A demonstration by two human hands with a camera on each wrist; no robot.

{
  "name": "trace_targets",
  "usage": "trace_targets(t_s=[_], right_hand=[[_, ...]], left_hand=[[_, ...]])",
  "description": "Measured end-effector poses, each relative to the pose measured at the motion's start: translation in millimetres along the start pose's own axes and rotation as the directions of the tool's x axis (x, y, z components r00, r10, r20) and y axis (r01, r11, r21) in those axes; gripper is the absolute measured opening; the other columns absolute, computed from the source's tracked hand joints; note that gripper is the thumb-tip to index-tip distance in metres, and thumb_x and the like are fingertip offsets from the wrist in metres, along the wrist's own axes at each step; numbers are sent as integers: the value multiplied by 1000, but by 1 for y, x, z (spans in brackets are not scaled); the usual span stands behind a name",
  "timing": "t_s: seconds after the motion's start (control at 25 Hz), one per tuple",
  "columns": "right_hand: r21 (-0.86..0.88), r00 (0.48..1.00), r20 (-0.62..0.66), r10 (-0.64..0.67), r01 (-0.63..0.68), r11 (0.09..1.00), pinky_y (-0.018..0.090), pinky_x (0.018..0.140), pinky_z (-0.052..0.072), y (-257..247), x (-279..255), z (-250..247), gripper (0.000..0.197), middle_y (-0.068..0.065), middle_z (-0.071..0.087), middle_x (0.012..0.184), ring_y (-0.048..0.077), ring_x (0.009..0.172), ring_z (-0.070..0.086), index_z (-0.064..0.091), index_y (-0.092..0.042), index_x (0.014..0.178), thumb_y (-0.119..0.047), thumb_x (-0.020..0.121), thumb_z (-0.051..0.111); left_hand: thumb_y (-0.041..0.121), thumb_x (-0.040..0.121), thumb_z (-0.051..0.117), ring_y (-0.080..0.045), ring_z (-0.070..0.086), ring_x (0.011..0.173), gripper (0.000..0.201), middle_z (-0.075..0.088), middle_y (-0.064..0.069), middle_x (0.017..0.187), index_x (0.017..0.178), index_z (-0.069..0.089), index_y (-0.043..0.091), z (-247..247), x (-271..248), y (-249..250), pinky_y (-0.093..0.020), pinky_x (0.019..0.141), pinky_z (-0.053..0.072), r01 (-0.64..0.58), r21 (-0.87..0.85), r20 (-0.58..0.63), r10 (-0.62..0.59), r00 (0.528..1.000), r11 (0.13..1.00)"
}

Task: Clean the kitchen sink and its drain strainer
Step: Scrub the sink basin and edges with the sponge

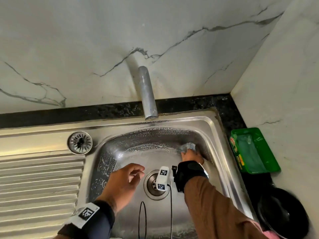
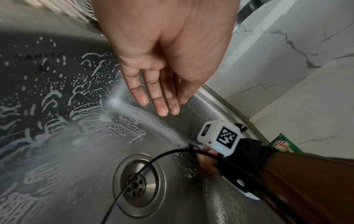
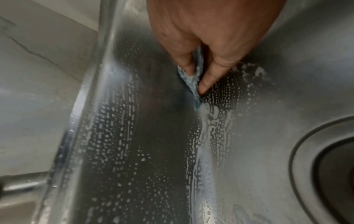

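Observation:
The steel sink basin [image 1: 131,152] is streaked with soap foam. Its drain opening [image 1: 151,186] has no strainer in it; the round drain strainer [image 1: 79,143] lies on the drainboard at the basin's far left corner. My right hand [image 1: 188,152] pinches a blue-grey scrub pad [image 1: 188,146] against the basin's far right corner. In the right wrist view the hand [image 3: 195,81] presses the pad [image 3: 196,98] into the foamy wall crease. My left hand [image 1: 138,171] hovers over the basin left of the drain, holding nothing. Its fingers [image 2: 161,106] hang straight above the foamy basin floor.
A steel tap spout [image 1: 147,94] reaches over the back rim. A green soap tray [image 1: 253,150] and a black pan [image 1: 283,214] stand on the dark counter to the right. The ridged drainboard [image 1: 39,178] lies left. Black cables [image 1: 171,207] hang over the drain.

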State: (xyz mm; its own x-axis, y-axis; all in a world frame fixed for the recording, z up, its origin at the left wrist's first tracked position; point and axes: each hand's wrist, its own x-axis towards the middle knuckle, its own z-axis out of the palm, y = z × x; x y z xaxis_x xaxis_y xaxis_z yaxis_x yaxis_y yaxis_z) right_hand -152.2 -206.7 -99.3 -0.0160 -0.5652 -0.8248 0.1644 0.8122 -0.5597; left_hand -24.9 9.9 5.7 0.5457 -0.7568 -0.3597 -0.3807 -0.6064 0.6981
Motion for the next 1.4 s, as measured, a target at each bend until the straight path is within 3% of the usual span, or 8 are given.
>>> trace_targets(t_s=[0.2, 0.28, 0.48, 0.76, 0.96, 1.16, 1.32, 1.4], right_hand=[[213, 985, -102, -139, 158, 964, 41, 78, 55, 28, -5, 58, 24, 2, 60, 72, 21, 68, 59, 54, -14, 75, 0, 87, 69], [352, 998, 45, -44, 26, 936, 33, 67, 56, 42, -22, 85, 27, 12, 63, 77, 23, 69, 60, 55, -12, 76, 11, 84, 67], [157, 954, 288, 85, -134, 979, 29, 65, 59, 44, -48, 98, 22, 15, 70, 82, 22, 73, 68, 61, -5, 86, 13, 79, 72], [487, 975, -175, -140, 209, 848, 24, 69, 59, 2, -17, 32, 18, 11, 70, 86, 24, 83, 68, 62, -9, 82, 4, 82, 74], [335, 998, -6, -65, 63, 940, 37, 82, 59, 34, -27, 74, 13, 15, 69, 89, 24, 74, 67, 63, -4, 84, 8, 85, 69], [53, 926, 355, 129, -158, 986, 30, 68, 61, 59, -62, 113, 10, 16, 66, 84, 24, 78, 66, 61, 4, 91, 13, 90, 58], [199, 994, 105, -23, 1, 980, 28, 68, 62, 31, -30, 74, 16, 17, 69, 90, 18, 76, 68, 59, -2, 79, 12, 87, 60], [185, 987, -32, -161, 164, 969, 19, 75, 56, 16, -10, 39, 28, -7, 73, 82, -4, 69, 64, 52, -15, 78, 7, 94, 51]], left_hand=[[20, 93, 62, 10, 65, 91, 18, 72, 23, 91, 102, 68, 34, -10, 18, -7, -6, 80, 44, 9, 7, -18, -9, 1000, 1000], [18, 93, 62, 6, 65, 92, 18, 72, 21, 92, 100, 70, 34, -12, 24, -10, -12, 82, 46, 35, 7, -37, -35, 999, 999], [16, 91, 63, 9, 65, 87, 20, 72, 23, 87, 98, 70, 34, -11, 30, -16, -16, 82, 50, 41, 4, -26, -41, 999, 999], [16, 93, 59, 12, 65, 84, 20, 73, 25, 84, 99, 69, 32, -15, 37, -18, -18, 87, 51, 29, -28, 0, -29, 1000, 999], [18, 93, 62, 17, 62, 82, 17, 72, 24, 84, 97, 69, 33, -16, 40, -21, -2, 71, 42, 51, -24, -21, -51, 998, 998], [17, 94, 61, 12, 65, 83, 18, 73, 20, 86, 97, 68, 33, -28, 38, -31, -12, 75, 51, 84, -33, -34, -85, 996, 996], [17, 94, 59, 7, 67, 88, 19, 73, 22, 86, 99, 69, 33, -29, 35, -39, -23, 82, 56, 87, -59, -35, -89, 995, 994], [17, 94, 59, 10, 66, 87, 19, 73, 24, 85, 98, 69, 33, -26, 32, -43, -24, 87, 56, 91, -75, -30, -93, 995, 993]])
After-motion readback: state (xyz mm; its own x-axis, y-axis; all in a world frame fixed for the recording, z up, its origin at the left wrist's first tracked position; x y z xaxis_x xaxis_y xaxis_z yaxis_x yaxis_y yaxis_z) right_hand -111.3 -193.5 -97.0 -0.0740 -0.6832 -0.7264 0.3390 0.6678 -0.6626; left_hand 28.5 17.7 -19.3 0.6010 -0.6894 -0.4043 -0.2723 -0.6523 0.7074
